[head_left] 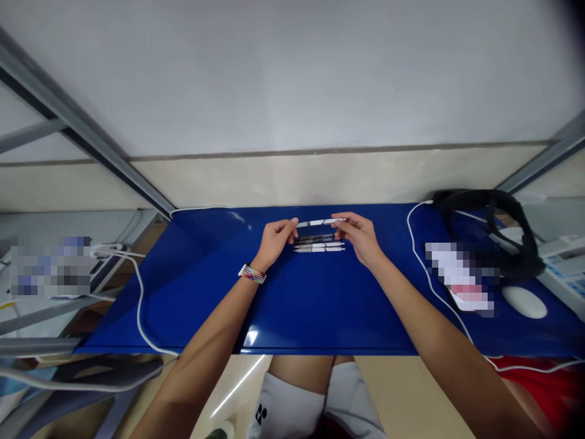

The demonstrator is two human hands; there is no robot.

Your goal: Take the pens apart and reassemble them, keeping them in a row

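Note:
A white pen [315, 224] with dark markings is held level between my two hands. The fingertips of my left hand [276, 240] pinch its left end, and my right hand [359, 234] pinches its right end. Just below it, several pens [319, 246] lie side by side on the blue tabletop [315, 299], pointing left to right. The nearer ones look white and grey, the farther ones darker. My right fingers partly cover the right ends of the farther pens. A multicoloured woven band circles my left wrist.
At the right are a black headset-like strap [491, 225], a blurred-out phone-shaped item [457, 277] and a white computer mouse [524, 302]. White cables [138, 286] run along both sides. Grey metal posts [109, 146] frame the desk, with a pale wall behind.

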